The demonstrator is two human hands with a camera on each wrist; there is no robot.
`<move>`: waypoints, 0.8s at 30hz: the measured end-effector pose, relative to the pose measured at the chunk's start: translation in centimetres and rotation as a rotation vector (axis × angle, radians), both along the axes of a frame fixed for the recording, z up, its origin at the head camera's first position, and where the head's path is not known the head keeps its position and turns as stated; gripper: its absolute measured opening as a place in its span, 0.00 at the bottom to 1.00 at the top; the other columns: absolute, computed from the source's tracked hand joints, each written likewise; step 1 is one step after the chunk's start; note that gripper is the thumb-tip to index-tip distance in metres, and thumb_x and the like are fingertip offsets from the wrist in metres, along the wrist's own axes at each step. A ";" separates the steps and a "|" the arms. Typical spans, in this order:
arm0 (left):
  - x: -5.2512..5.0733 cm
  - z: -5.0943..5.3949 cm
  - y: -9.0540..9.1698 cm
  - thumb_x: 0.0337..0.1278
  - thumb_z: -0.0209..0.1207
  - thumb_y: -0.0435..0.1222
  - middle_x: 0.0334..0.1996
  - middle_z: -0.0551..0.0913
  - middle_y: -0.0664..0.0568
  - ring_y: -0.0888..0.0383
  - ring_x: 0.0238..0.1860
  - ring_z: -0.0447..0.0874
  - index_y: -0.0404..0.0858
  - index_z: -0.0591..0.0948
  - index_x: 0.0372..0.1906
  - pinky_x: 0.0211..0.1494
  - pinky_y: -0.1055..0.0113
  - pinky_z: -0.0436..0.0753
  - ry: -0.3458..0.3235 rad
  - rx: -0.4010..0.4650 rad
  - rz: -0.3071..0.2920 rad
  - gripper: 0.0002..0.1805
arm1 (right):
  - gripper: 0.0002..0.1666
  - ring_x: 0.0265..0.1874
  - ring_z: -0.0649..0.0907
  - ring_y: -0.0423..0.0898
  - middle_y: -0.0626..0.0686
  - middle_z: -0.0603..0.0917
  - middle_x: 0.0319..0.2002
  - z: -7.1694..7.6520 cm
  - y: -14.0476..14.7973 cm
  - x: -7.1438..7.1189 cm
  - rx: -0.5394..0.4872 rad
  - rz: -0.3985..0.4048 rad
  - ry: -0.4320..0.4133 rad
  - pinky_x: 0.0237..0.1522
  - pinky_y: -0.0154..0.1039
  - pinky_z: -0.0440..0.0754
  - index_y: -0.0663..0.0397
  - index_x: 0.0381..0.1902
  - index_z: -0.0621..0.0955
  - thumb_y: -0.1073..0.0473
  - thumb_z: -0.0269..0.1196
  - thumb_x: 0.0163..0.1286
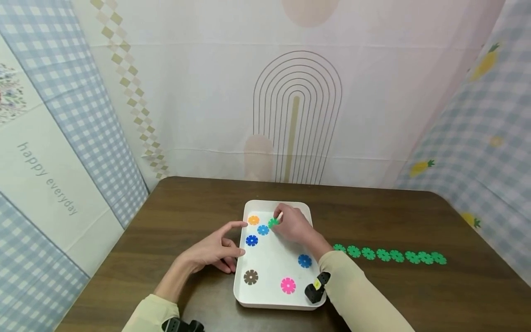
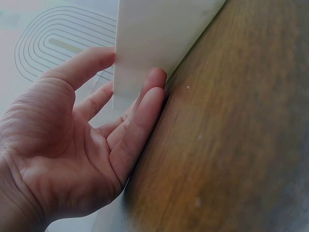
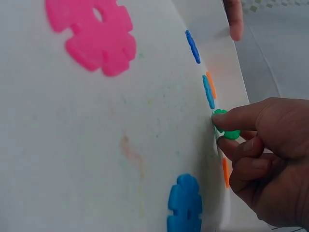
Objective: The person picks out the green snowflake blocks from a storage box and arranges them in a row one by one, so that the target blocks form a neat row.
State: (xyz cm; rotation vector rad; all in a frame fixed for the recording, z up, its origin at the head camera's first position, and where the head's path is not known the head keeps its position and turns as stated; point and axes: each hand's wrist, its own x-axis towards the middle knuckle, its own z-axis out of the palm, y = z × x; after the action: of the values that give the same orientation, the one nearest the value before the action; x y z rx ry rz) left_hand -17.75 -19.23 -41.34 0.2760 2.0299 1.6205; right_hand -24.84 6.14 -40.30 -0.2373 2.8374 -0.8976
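On the table stands a shallow white tray [image 1: 274,300] with flat, notched flower-shaped plastic discs in it. My right hand [image 1: 292,224] is over its far part, pinching a green notched disc [image 3: 232,134] between thumb and fingertips. My left hand [image 1: 211,251] is at the tray's left wall. Its thumb and index fingertip reach the rim, while the other fingers bend against the outer wall [image 2: 145,43]. Nearest the pinched disc lie a light blue disc [image 1: 263,230] and an orange disc [image 1: 253,220]. Another orange disc [image 3: 226,172] shows beyond my right fingers, hidden in the head view.
A dark blue disc [image 1: 251,240], a brown disc [image 1: 250,277], a pink disc [image 1: 288,286] and a blue disc [image 1: 304,261] lie spread in the tray. Right of it, several green discs [image 1: 383,255] form a row on the wooden table [image 1: 373,212]. Patterned cloth [image 1: 207,92] hangs behind.
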 end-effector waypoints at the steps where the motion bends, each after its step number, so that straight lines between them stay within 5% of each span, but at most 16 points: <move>1: 0.0 0.0 0.0 0.68 0.68 0.38 0.34 0.84 0.45 0.54 0.27 0.88 0.53 0.60 0.82 0.30 0.62 0.88 0.000 -0.001 -0.001 0.43 | 0.15 0.37 0.80 0.48 0.51 0.83 0.38 0.0 0.1 0.0 -0.005 0.008 -0.003 0.41 0.38 0.84 0.48 0.48 0.80 0.60 0.74 0.68; 15: 0.0 0.0 0.9 0.68 0.69 0.38 0.34 0.84 0.46 0.53 0.27 0.88 0.52 0.59 0.82 0.30 0.62 0.88 -0.012 -0.003 -0.025 0.43 | 0.12 0.35 0.79 0.49 0.53 0.82 0.38 0.6 2.5 0.7 -0.220 -0.062 -0.061 0.33 0.35 0.78 0.48 0.49 0.87 0.61 0.72 0.70; 24: 0.0 0.2 0.0 0.69 0.68 0.39 0.35 0.84 0.45 0.53 0.28 0.88 0.52 0.58 0.82 0.32 0.60 0.89 0.007 -0.030 -0.010 0.44 | 0.13 0.27 0.76 0.48 0.55 0.82 0.36 3.2 2.4 0.6 -0.380 -0.072 -0.087 0.25 0.34 0.75 0.49 0.50 0.87 0.61 0.74 0.69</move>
State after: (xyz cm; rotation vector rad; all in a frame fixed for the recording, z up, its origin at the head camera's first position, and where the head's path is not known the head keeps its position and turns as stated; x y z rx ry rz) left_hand -17.77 -19.21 -41.16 0.2816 2.0529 1.5839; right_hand -24.23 8.53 -37.11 -0.1359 2.5898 -1.4222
